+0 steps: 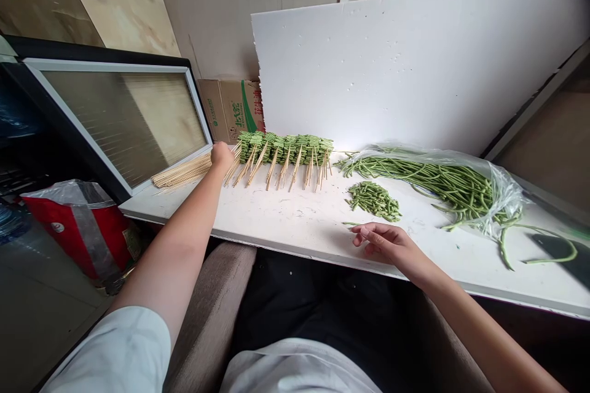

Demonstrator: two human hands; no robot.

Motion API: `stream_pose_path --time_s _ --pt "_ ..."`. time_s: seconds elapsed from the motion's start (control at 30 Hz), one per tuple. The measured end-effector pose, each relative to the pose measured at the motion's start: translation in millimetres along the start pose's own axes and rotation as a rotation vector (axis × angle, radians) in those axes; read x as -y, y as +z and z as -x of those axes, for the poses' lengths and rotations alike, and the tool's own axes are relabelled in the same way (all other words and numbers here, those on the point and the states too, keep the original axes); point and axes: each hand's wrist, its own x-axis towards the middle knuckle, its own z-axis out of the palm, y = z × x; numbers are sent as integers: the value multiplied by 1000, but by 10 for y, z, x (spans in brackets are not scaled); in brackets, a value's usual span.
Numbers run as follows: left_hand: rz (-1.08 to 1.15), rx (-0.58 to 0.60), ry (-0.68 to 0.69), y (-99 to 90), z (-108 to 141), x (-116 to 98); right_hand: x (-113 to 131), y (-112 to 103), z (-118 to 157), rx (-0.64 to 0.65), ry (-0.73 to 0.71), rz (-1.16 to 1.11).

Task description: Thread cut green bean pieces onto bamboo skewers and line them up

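Nearest me, at the bottom of the frame, I see the person's pale shirt (pixel 299 368) and dark trousers (pixel 313 295), with brown padded armrests (pixel 209 313) on either side. Along the front of the white desk (pixel 276 215), right of centre, the right hand (pixel 375 241) is loosely open, palm turned inward, fingers half curled. A single green bean piece (pixel 350 223) lies right by its fingertips; whether they touch, I can't say. Just beyond sits a small heap of cut bean pieces (pixel 374 201). To its right, long green beans (pixel 442 181) spill out of a clear plastic bag (pixel 504 193), and a couple of loose beans (pixel 550 261) curl near the desk's front edge.

Farther back, left of centre, the left hand (pixel 222 155) is curled in, its back towards me; I can't tell what, if anything, it grips. It's between a spread of bare wooden sticks (pixel 182 172) and a row of skewered beans (pixel 286 148), packed side by side with their stick ends pointing this way.

Off at the left, a red bag (pixel 80 227) stands below a framed glass panel (pixel 124 116). Behind the row, a cardboard box (pixel 228 107) and a big white board (pixel 391 73) back the desk.
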Motion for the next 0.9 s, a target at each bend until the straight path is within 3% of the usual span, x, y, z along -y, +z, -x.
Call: stream_pose_path --time_s 0.77,0.9 --pt "-77 -35 30 -11 69 61 25 18 6 2 14 11" --pt "-80 -50 29 -28 101 50 -3 1 0 22 -42 -63"
